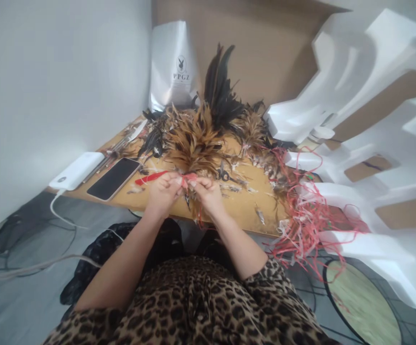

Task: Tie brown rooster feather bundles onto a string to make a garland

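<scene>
Both my hands meet over the front part of the wooden table, fingers pinched. My left hand (166, 189) and my right hand (207, 190) grip a red ribbon (189, 179) between them. A flat red strip (152, 178) sticks out to the left, past my left hand. Just beyond my fingertips lies a bunch of brown feathers (193, 136), with long dark feathers (219, 81) rising behind it. Small scissors (224, 174) rest near my right hand. Some feather ends hang under my fingers; whether they are tied to the ribbon I cannot tell.
A phone (113, 179) and a white power bank (76, 171) with a cable lie at the left edge. Tangled red ribbons (308, 220) spill over the right edge beside white foam pieces (340, 196). A white bag (174, 67) stands behind; a round stool (362, 302) is lower right.
</scene>
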### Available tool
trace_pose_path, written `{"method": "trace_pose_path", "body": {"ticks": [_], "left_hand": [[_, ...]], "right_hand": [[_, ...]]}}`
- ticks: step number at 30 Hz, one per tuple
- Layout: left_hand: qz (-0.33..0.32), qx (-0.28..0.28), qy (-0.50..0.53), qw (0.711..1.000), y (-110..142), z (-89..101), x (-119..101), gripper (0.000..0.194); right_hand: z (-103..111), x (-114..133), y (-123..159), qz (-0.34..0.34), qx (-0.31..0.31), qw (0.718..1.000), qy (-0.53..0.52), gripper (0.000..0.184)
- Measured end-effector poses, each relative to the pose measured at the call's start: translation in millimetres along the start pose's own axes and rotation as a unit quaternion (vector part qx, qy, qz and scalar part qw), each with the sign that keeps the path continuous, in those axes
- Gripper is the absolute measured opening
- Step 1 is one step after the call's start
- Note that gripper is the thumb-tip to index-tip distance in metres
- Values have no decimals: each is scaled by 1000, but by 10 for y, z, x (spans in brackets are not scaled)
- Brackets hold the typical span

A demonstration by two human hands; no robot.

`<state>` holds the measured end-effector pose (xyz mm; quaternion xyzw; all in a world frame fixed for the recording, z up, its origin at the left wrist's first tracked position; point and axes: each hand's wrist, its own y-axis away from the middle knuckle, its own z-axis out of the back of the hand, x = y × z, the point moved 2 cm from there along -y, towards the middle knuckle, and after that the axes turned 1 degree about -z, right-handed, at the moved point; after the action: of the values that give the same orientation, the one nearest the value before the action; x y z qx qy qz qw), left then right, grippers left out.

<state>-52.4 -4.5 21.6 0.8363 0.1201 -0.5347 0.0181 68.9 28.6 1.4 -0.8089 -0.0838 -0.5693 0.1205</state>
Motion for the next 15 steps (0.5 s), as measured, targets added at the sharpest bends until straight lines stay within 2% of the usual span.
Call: {"method": "trace_pose_path", "body": {"ticks": [4, 9, 12, 15], "left_hand": [[-6, -43, -29, 999, 46, 80, 83, 29], [-24, -57, -78, 995, 101, 188, 200, 26], [-92, -85, -142, 982, 77, 212, 300, 24], [-182, -113, -233, 949, 34, 191, 390, 21]], "right_hand": [[2, -122, 81, 32, -8, 998, 48, 16], [-23, -142, 180, 92, 7, 982, 163, 19], [-22, -137, 147, 103, -18, 972, 210, 19], [-30, -124, 64, 86, -42, 965, 242, 22]]}}
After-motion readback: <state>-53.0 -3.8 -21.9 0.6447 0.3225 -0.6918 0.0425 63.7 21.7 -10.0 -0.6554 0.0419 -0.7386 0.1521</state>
